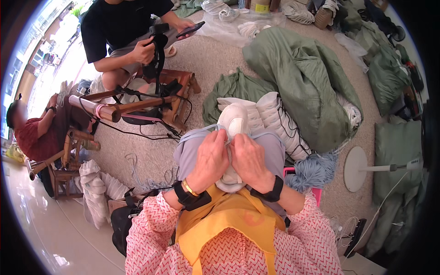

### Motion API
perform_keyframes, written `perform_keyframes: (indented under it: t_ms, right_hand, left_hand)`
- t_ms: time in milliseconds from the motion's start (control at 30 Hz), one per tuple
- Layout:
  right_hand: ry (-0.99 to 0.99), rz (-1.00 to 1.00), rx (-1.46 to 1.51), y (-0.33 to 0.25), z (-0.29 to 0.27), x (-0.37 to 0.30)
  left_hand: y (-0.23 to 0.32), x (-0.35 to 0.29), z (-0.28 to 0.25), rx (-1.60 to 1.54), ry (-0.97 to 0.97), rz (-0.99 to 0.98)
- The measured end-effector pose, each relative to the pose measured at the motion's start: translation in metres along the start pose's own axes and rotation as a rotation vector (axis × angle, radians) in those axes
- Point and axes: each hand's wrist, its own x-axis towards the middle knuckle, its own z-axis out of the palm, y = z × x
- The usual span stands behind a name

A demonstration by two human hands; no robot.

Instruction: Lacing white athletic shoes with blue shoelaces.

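A white shoe (234,118) rests on my lap, its toe pointing away from me. Both hands are closed over its lacing area, close together. On the shoe's left side, my left hand (211,155) pinches a pale blue shoelace (201,130). My right hand (250,159) has its fingertips pressed together on the lace at the right side, partly hiding the grip. Loose lace lies across my thighs to both sides. The fingers cover much of the eyelets. A yellow apron (224,215) lies under the heel.
Beyond my knees are stacked white shoes (279,120) and a large green sack (307,78). A bundle of blue laces (316,170) sits at right, near a white round stand base (355,168). A person with a phone (190,29) sits by a bamboo stool (178,98); another sits far left.
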Motion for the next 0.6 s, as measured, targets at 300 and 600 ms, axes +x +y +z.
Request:
perform_keyframes:
  t_ms: [300,600]
  right_hand:
    - [-0.370,0.220,0.495,-0.009,-0.098,-0.046]
    - [-0.401,0.224,0.552,0.001,-0.133,-0.045]
  left_hand:
    - [-0.001,0.000,-0.001,0.105,-0.045,-0.040]
    - [0.072,-0.014,-0.040,-0.023,-0.199,0.207]
